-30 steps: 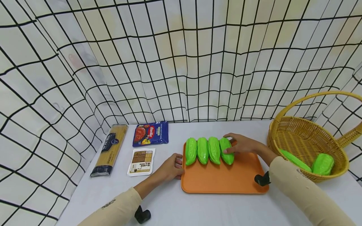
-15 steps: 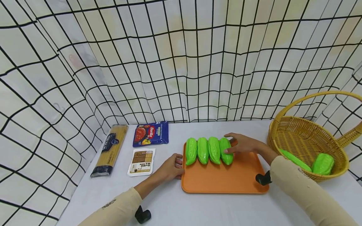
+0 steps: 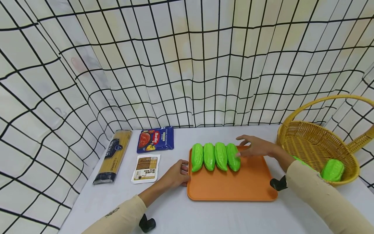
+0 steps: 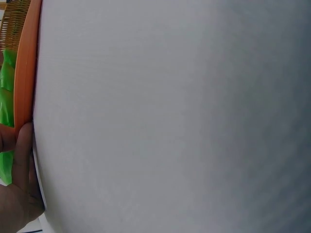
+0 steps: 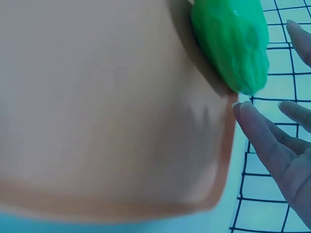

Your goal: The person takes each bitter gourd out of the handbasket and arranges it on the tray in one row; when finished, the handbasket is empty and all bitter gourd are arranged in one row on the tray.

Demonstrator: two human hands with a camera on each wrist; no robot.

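Observation:
Several glossy green bitter-melon-like vegetables (image 3: 209,156) lie side by side along the back left of an orange tray (image 3: 230,187). My left hand (image 3: 175,175) holds the tray's left edge; the left wrist view shows thumb and finger pinching its rim (image 4: 26,73). By the rightmost green vegetable (image 3: 233,158), my right hand (image 3: 255,146) hovers over the tray's back right part. Its fingers (image 5: 265,141) are spread and extended in the right wrist view, with a gap between them and the vegetable (image 5: 233,43).
On the right stands a yellow wicker basket (image 3: 309,131) with a tall handle, holding more green vegetables (image 3: 333,170). To the left lie a spaghetti pack (image 3: 114,156), a blue Barilla pouch (image 3: 155,139) and a white-and-brown packet (image 3: 146,168). Gridded cloth walls surround the white table.
My right hand has let go of the rightmost green vegetable and moved a little to the right. My left hand has stayed at the tray's edge.

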